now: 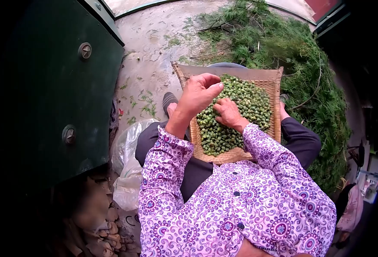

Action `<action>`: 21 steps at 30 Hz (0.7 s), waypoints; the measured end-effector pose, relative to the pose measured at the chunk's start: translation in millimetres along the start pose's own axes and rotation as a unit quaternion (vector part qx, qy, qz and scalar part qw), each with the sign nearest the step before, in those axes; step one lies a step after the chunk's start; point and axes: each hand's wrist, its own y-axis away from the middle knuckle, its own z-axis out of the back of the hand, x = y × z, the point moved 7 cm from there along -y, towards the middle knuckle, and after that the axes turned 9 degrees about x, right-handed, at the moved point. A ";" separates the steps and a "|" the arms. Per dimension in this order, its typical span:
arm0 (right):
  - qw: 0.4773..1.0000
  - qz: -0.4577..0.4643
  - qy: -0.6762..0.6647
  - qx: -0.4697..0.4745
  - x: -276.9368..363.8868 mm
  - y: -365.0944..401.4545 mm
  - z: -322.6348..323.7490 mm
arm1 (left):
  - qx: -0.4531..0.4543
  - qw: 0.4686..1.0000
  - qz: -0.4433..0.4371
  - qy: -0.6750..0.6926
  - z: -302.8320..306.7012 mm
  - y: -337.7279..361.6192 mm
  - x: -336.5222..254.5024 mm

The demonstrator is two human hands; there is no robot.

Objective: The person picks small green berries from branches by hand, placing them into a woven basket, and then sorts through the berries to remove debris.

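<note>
A woven wicker tray (277, 109) rests on my lap, holding a spread of small round green seed cones (253, 96). My left hand (202, 92) is raised over the tray's left side, thumb and fingers closed in a pinch; whatever may be between them is too small to make out. Lower and to the right, my right hand (229, 112) touches the cones with its fingers curled down into them. Its fingertips are partly hidden, so I cannot make out what they grip.
Cut evergreen branches (300, 64) are heaped on the floor beyond and right of the tray. A basin's rim (226, 65) shows behind it. Clear plastic bags (128, 184) lie at my left, near a dark green door (69, 94) and chopped wood (107, 237).
</note>
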 end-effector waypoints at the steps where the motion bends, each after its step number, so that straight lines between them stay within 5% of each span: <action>1: 1.000 0.001 0.007 0.001 0.3 0.9 0.8 | -0.002 1.000 -0.001 -0.001 0.0 -0.2 -0.2; 12: 0.982 0.023 0.075 0.173 10.9 78.8 -27.8 | 0.005 0.999 0.005 -0.040 -7.4 -1.2 2.5; 17: 0.999 0.023 -0.046 0.019 1.6 60.2 7.5 | 0.021 0.999 0.000 -0.039 -15.4 -3.5 4.5; 21: 0.998 0.006 -0.059 0.019 6.2 15.8 9.5 | 0.021 0.998 -0.001 -0.055 -15.5 -5.0 3.7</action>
